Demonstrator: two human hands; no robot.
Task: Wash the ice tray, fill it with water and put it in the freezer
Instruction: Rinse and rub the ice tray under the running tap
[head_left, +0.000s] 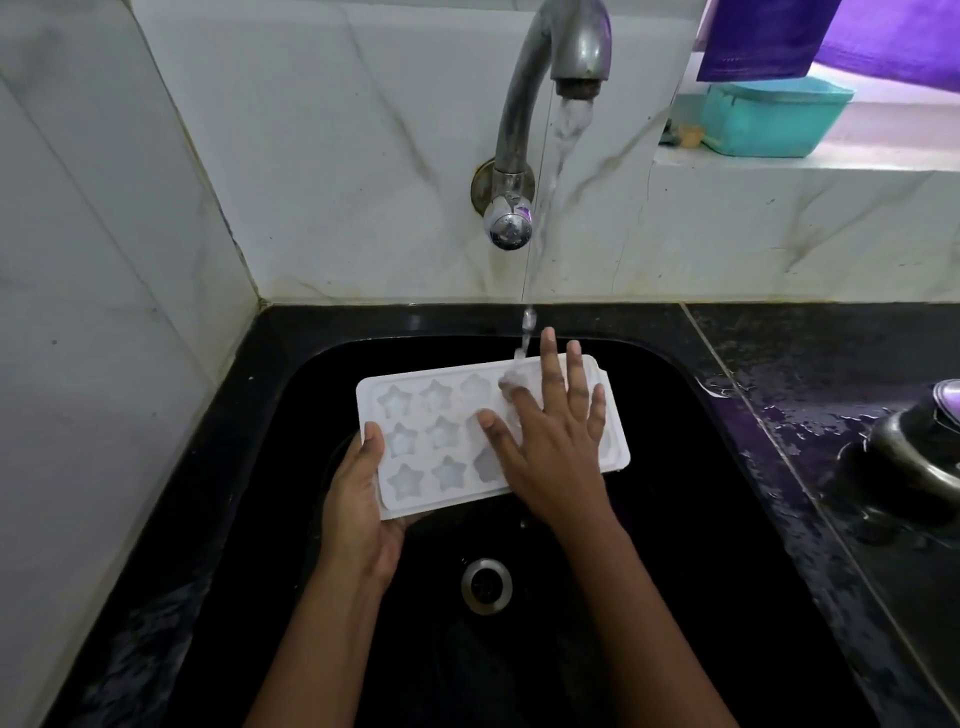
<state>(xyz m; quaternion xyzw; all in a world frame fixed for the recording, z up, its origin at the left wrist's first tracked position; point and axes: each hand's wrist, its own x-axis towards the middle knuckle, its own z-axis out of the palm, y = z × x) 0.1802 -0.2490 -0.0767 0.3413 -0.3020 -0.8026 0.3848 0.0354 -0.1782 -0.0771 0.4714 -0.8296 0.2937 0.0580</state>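
At the left, the left hand (363, 499) cups the near short end of the ice tray (415, 447) from below, thumb hooked over the rim, so the white tray is held up above the bowl of the black sink (727, 519) rather than resting in it. That grip keeps the star-shaped cups facing up and leaves the other hand free to work. The tray sits over the middle of the sink, above and beyond the drain (487, 586), its far right corner placed right under the stream of water (569, 124) falling from the tap (545, 78). To the right, the right hand (550, 441) lies flat on the tray's right half with fingers straight and spread, holding nothing, apparently rubbing the cups where the water lands; whether the covered cups hold water I cannot tell. This looks like the washing step, with filling and the freezer yet to come. Further right, the dark worktop (779, 364) is wet, and a dark round object with a metal handle (914, 452) sits at its edge.
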